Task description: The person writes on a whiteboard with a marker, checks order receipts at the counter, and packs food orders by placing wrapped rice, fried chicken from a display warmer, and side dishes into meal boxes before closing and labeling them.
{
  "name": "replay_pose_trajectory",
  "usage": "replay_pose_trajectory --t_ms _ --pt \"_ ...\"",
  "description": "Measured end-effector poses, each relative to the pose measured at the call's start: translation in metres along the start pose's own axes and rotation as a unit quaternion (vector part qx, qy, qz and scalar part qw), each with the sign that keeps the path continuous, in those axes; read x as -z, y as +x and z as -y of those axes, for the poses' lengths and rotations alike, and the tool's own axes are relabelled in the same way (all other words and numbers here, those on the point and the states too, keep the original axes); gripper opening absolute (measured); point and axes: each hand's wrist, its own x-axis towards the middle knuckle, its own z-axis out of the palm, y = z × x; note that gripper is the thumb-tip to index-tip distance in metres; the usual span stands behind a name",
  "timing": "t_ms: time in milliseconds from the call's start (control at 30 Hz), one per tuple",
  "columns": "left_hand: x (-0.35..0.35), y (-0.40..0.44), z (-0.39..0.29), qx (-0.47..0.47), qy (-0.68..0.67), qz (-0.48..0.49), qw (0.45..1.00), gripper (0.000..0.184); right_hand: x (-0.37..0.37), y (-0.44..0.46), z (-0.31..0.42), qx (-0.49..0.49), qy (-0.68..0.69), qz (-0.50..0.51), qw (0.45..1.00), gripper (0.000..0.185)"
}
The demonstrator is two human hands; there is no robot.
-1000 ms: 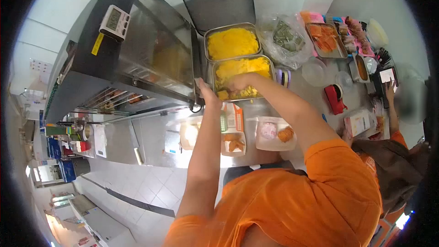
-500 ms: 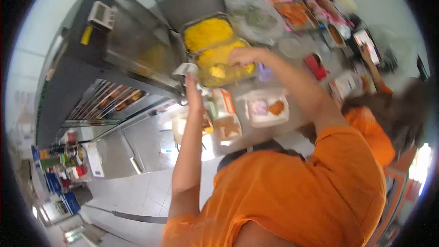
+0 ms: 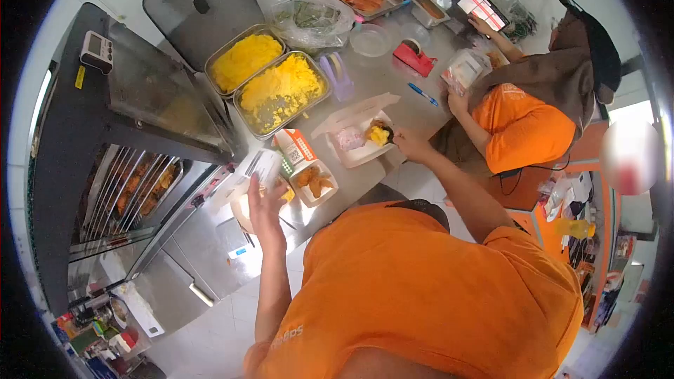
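My right hand (image 3: pixel 413 146) is closed on a dark spoon (image 3: pixel 387 133) over an open white takeaway box (image 3: pixel 358 156). Crumbly yellow food (image 3: pixel 378 135) shows at the spoon, above browned food. Beside it in that box lies a wrapped pale packet (image 3: pixel 349 138). My left hand (image 3: pixel 267 212) is raised at the near side, its fingers against a blurred whitish object (image 3: pixel 262 168) whose kind I cannot make out. To its right stands an open printed box (image 3: pixel 298 151) with fried pieces (image 3: pixel 315 181). Another open box (image 3: pixel 241 212) is partly hidden behind my left hand.
Two metal trays of yellow food (image 3: pixel 282 90) stand at the back, before a grey lid (image 3: pixel 200 3). A dark oven (image 3: pixel 140 91) rises at left. A purple tape dispenser (image 3: pixel 335 77), red dispenser (image 3: pixel 414 57) and blue pen (image 3: pixel 423 95) lie nearby. A co-worker (image 3: pixel 533 126) touches a tablet.
My right hand has moved from the yellow food tray to the open box, with yellow food now at the spoon. My left hand has lowered with the whitish object. The view has shifted.
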Motion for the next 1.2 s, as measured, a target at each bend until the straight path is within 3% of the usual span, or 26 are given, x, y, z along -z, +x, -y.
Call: replay_pose_trajectory --t_ms 33,133,233,333,433,533,633,667,767,833,900,933,967,1033,1133,1200 --pt "-0.005 -0.001 -0.002 -0.009 0.007 0.013 1.0 0.071 -0.013 -0.005 -0.011 -0.018 -0.058 -0.028 0.998 0.016" --pt "-0.012 0.0 -0.003 -0.036 0.036 0.056 0.997 0.073 -0.032 -0.038 0.004 0.104 -0.264 -0.084 0.955 0.019" --pt "-0.015 0.004 -0.003 -0.067 0.085 0.079 0.991 0.069 -0.047 -0.052 0.012 0.079 -0.275 -0.138 0.948 0.017" --pt "-0.007 0.008 0.005 -0.038 0.113 0.085 0.989 0.062 -0.053 -0.05 0.007 0.097 -0.25 -0.194 0.944 0.017" --pt "-0.009 0.009 0.014 -0.032 0.098 0.064 0.993 0.061 -0.049 -0.051 0.005 0.069 -0.192 -0.156 0.966 0.016" --pt "-0.012 0.008 0.013 -0.104 0.106 0.028 0.989 0.054 -0.038 -0.048 0.016 0.038 -0.141 -0.175 0.974 0.016" --pt "-0.01 0.009 0.006 -0.113 0.154 -0.03 0.981 0.054 -0.01 -0.024 0.06 0.083 -0.066 -0.275 0.956 0.017" --pt "-0.01 0.012 0.011 -0.112 0.113 -0.053 0.986 0.053 0.002 -0.011 0.083 0.059 -0.019 -0.215 0.975 0.019" --pt "-0.013 0.017 0.01 -0.102 0.027 -0.076 0.992 0.051 0.002 0.063 0.132 0.191 0.068 -0.165 0.965 0.022" --pt "-0.027 0.022 -0.005 -0.113 0.071 -0.111 0.985 0.047 -0.001 0.117 0.159 0.183 0.026 -0.023 0.983 0.023" --pt "-0.049 0.023 -0.029 -0.109 0.057 -0.146 0.982 0.046 0.003 0.168 0.179 0.257 -0.017 -0.045 0.965 0.025" --pt "-0.058 0.023 -0.043 -0.021 -0.062 -0.15 0.986 0.049 0.004 0.204 0.179 0.248 0.03 -0.114 0.962 0.023" --pt "-0.066 0.026 -0.05 -0.017 -0.116 -0.139 0.983 0.048 0.003 0.246 0.176 0.236 0.076 -0.178 0.952 0.022" --pt "-0.084 0.037 -0.063 -0.012 -0.221 -0.125 0.967 0.051 0.009 0.338 0.162 0.2 0.029 -0.214 0.956 0.018" --pt "-0.119 0.052 -0.103 0.027 -0.173 -0.165 0.971 0.045 0.006 0.464 0.124 0.193 -0.186 -0.181 0.946 0.027" --pt "-0.127 0.058 -0.101 -0.017 -0.131 -0.122 0.984 0.059 0.022 0.465 0.144 0.207 -0.246 -0.147 0.935 0.03"
